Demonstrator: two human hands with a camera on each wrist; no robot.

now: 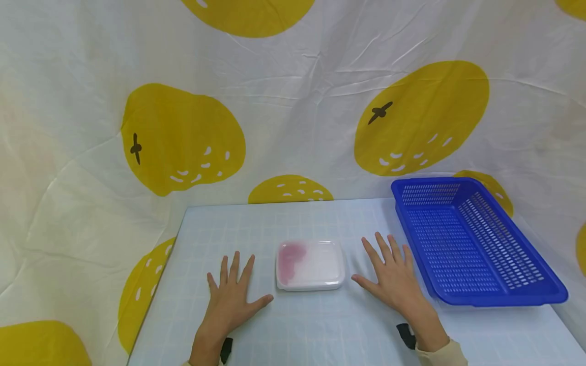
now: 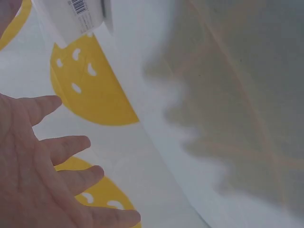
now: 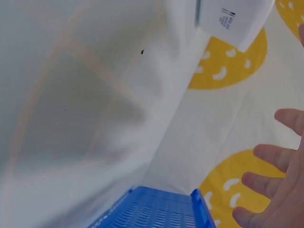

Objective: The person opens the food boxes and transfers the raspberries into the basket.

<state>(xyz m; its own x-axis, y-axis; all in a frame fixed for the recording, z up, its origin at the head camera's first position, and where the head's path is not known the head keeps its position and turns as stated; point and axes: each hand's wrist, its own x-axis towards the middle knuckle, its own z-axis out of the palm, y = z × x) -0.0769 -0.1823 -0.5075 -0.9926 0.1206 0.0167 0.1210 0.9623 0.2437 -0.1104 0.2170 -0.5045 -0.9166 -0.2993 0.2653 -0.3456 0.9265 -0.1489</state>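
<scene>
A shallow white lidded box [image 1: 320, 264] with a pink patch on the left of its top lies on the table between the two hands. Barcode and small print show on the side of this box [image 2: 78, 19] in the left wrist view. My left hand [image 1: 231, 302] is to the left of the box, fingers spread and apart from it. To the right, my right hand [image 1: 396, 279] is spread in the same way, between the box and a blue plastic basket [image 1: 505, 290]. Neither hand holds anything.
The blue basket has slotted walls and stands at the table's right side. A pale checked cloth covers the table [image 1: 293, 330]. Behind it hangs a white curtain [image 1: 293, 127] with large yellow fruit prints. Dark bands [image 1: 406, 335] sit at both wrists.
</scene>
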